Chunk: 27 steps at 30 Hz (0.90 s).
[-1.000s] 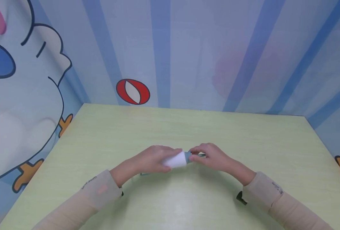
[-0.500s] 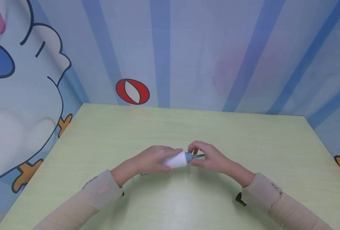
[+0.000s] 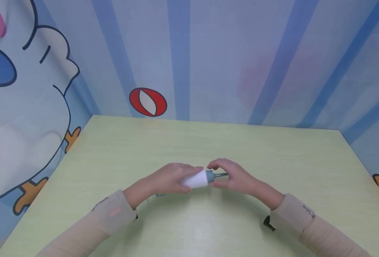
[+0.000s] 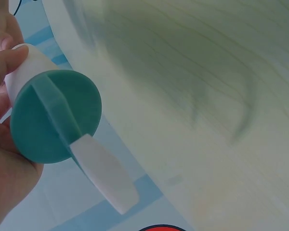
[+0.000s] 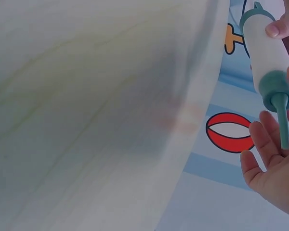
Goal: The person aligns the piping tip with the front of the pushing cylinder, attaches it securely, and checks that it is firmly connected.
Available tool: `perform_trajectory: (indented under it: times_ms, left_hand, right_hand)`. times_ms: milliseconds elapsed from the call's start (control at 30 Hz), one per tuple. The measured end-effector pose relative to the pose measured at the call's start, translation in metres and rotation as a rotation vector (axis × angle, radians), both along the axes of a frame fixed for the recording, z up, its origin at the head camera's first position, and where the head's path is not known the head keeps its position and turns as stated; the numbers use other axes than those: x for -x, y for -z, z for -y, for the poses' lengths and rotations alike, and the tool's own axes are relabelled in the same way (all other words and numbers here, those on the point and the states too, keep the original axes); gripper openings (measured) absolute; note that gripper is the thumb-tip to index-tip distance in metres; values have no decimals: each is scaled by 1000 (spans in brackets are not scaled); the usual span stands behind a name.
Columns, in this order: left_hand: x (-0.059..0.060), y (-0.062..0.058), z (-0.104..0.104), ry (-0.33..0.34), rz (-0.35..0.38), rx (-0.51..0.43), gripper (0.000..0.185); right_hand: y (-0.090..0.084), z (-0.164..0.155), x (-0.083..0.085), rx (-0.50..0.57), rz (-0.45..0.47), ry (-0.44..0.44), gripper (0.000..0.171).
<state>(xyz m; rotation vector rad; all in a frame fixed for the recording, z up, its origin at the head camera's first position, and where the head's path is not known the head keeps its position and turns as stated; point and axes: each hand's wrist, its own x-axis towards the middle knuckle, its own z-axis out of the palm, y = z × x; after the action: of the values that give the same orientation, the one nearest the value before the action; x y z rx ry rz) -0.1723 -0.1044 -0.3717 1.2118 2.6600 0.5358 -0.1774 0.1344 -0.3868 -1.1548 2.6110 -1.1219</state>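
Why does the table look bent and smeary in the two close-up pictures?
Left wrist view: the table edge curves from lens distortion, with soft streaky shadows; the teal-capped white tool is sharper. Right wrist view: the table bows likewise, blurred, under a broad shadow. Head view: evenly lit, straight edges, faint shadows under the hands.

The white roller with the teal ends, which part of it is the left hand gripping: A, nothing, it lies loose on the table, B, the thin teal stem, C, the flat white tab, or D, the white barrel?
D: the left hand is wrapped round the barrel of the white roller, while the thin teal stem points at the right hand.
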Motion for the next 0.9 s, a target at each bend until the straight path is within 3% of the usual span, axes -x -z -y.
perform_trajectory:
  times_ms: [200,400,667,900]
  left_hand:
    - [1,-1,-1,11,4,3,62]
    - [0,-1,-2,13,10,16,60]
    - [0,1,-3,12,24,19,61]
    - [-4,1,-5,21,71,6,59]
  right_hand:
    - [0,3,-1,15,-61,5,27]
    - [0,2,2,-13,3,16,21]
    - [-1,1,0,-99,25,13,34]
    - [1,1,-5,-120,58,33,25]
